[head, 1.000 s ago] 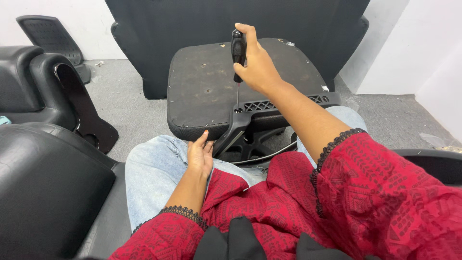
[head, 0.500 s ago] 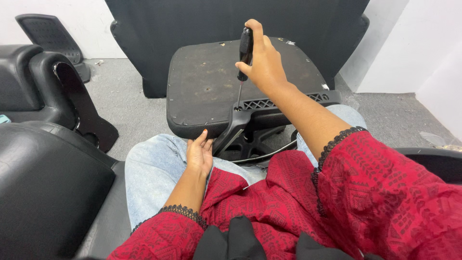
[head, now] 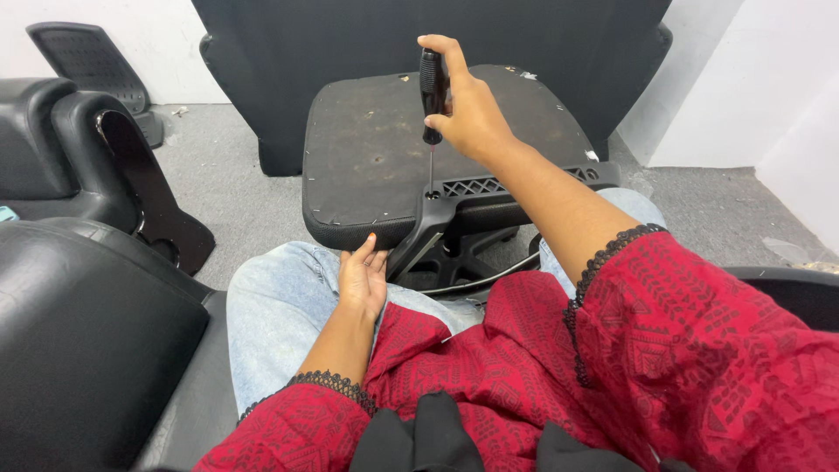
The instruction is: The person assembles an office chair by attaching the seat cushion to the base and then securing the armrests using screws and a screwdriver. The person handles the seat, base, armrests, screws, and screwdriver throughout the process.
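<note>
Grey carpet and white walls frame an upturned chair seat resting against the person's knees. Above it, the right hand is wrapped tight around a black-handled screwdriver, which stands nearly upright, tip down into the black bracket just below the fist. It looks light and rigid, best gripped on the handle. The left hand, fingers loosely together, presses the seat's near edge.

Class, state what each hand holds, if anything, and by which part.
The right hand grips a screwdriver by its black handle. The left hand holds nothing; it rests against the chair seat's edge.
</note>
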